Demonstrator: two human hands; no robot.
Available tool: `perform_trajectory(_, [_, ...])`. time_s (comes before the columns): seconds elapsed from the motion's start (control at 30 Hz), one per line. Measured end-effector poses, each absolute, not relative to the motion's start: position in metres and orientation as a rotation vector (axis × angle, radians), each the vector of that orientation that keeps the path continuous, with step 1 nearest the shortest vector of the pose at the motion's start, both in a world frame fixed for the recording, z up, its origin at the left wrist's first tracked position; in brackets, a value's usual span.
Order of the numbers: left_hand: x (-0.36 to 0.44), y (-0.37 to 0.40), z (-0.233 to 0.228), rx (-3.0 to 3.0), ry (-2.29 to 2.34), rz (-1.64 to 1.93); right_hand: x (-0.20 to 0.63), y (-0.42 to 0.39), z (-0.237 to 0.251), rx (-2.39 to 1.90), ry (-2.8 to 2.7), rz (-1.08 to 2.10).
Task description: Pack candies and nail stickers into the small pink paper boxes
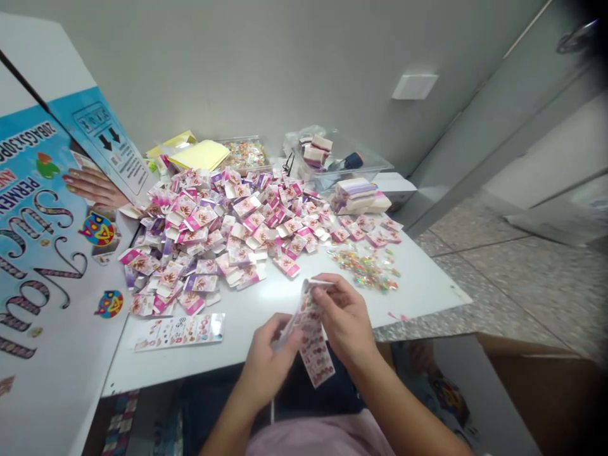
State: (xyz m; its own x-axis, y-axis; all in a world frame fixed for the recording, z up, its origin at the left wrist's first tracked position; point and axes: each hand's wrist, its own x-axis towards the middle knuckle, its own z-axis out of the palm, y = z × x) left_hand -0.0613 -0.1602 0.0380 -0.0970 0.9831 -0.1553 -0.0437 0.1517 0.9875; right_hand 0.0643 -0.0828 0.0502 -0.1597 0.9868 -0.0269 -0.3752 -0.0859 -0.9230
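Above the table's front edge, a narrow nail sticker sheet point(316, 354) with rows of small red and brown designs hangs between my hands. My right hand point(349, 316) is closed on its upper end, thumb against the front. Lower on the left side, my left hand point(270, 354) pinches a pale, blurred part of the sheets; whether that is the same sheet or a second one I cannot tell. Another sticker sheet strip point(178, 332) lies flat on the white table point(266, 310) to the left. Beyond my hands spreads a big heap of small pink and purple boxes point(247, 206).
Small packets of colourful bits point(365, 266) lie right of the heap. Behind stand a clear tub point(365, 164), a box of bright pieces point(247, 152) and yellow sheets point(202, 155). Stacked flat cartons point(358, 193) sit back right. A large printed carton point(57, 253) borders the left side.
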Motion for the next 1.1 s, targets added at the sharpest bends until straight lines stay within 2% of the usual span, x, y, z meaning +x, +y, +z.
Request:
perform_trajectory(0.17, [-0.040, -0.154, -0.003, 1.057, 1.419, 1.120, 0.065, -0.065, 0.044, -0.845, -0.671, 1.418])
perform_trajectory(0.4, [-0.062, -0.155, -0.034, 0.843, 1.502, 1.364, 0.086, -0.044, 0.036, -0.760, -0.444, 1.456])
perform_trajectory(0.57, [-0.097, -0.141, -0.030, 0.793, 1.865, 1.617, 0.098, -0.037, 0.037, -0.783, -0.436, 1.450])
perform_trajectory(0.7, [-0.097, -0.135, -0.002, 1.379, 2.301, 1.712, 0.098, -0.043, 0.044, -0.884, -0.517, 1.408])
perform_trajectory(0.8, [-0.079, -0.133, 0.019, 1.666, 2.060, 1.640, 0.097, -0.052, 0.053, -0.895, -0.672, 1.476])
perform_trajectory(0.97, [-0.051, -0.125, 0.030, 1.374, 1.420, 1.060, 0.101, -0.057, 0.063, -0.803, -0.855, 1.639])
perform_trajectory(1.1, [-0.043, -0.128, 0.026, 1.339, 1.400, 1.044, 0.112, -0.053, 0.056, -0.858, -0.976, 1.685])
